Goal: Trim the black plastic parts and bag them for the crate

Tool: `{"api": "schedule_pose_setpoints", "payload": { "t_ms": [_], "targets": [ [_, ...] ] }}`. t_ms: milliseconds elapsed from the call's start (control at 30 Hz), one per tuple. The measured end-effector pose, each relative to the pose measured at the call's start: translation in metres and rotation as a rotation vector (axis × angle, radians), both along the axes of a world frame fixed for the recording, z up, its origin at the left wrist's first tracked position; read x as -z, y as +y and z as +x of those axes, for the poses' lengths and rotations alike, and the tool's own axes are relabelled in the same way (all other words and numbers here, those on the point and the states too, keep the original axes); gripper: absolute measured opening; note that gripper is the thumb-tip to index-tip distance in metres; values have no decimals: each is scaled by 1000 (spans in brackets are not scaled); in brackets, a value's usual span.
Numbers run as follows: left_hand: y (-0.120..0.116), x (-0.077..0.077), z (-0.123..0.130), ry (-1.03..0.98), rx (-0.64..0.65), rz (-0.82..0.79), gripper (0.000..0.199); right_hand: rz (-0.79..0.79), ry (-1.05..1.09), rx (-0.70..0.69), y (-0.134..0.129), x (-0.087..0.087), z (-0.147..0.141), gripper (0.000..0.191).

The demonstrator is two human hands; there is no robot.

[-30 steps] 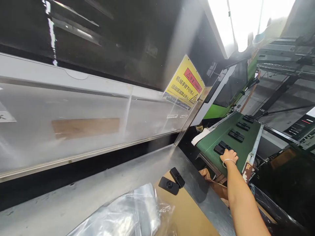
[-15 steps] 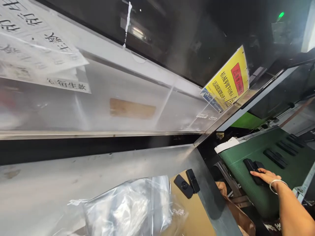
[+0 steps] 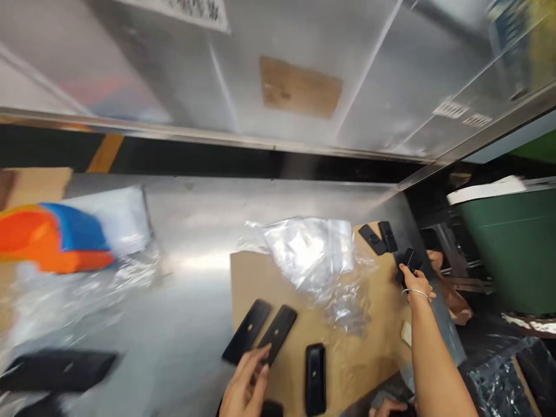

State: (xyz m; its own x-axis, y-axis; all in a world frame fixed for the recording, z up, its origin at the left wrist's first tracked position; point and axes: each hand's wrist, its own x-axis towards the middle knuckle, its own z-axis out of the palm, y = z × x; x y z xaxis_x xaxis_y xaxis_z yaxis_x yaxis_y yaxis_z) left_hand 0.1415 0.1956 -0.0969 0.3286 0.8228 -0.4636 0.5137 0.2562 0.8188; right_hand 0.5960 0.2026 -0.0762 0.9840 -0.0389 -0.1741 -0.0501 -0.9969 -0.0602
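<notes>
The black pieces (image 3: 412, 258) sit in the grasp of the right hand (image 3: 417, 284), right of centre in the frame, projecting past the thumb and fingers toward the upper left. The thumb and fingers are closed on them; the far fingers are partly hidden. Just up and left of this grip, a flat black plate (image 3: 372, 238) and a slim black block (image 3: 387, 236) lie on the corner of the brown cardboard (image 3: 384, 318). Clear plastic (image 3: 299, 246) covers its upper middle.

At lower centre, the left hand (image 3: 245, 385) has bent fingers over the near end of a long black part (image 3: 281, 327); whether they pinch it, I cannot tell. A second long part (image 3: 249, 324) lies just beside that one, and a black tray-shaped part (image 3: 315, 379) rests to the right. The green belt (image 3: 516, 249) fills the right edge; an orange-and-blue object (image 3: 82, 229) sits at the left.
</notes>
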Motion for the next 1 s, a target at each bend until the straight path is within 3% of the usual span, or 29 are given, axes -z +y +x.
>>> {"api": "schedule_pose_setpoints", "payload": {
  "t_ms": [100, 200, 333, 433, 533, 633, 700, 800, 900, 1000],
  "targets": [
    [-6, 7, -29, 156, -20, 107, 33, -46, 53, 49, -9, 31, -24, 69],
    [-26, 9, -50, 230, 38, 197, 29, -25, 55, 16, -9, 39, -38, 77],
    [-70, 11, -61, 315, 183, 243, 31, 79, -34, -60, -4, 23, -57, 78],
    [-101, 13, -54, 389, 326, 284, 47, 167, -187, -108, -5, 3, -88, 68],
    [-119, 16, -41, 476, 426, 297, 60, 416, -336, -211, -15, -13, -143, 59],
    [-124, 14, -34, 468, 443, 322, 53, 650, -337, -342, -39, -17, -210, 51],
    [-122, 7, -35, 355, 402, 395, 49, 748, -217, -392, -61, -15, -252, 46],
    [-117, -15, -40, 197, 280, 536, 52, 1013, 298, -391, -93, -18, -296, 41],
    [-114, -45, -43, 170, 154, 624, 55, 1141, 908, -477, -118, -40, -318, 42],
    [-118, -76, -42, 135, 81, 658, 56, 1125, 1234, -745, -132, -72, -329, 46]
  ]
}}
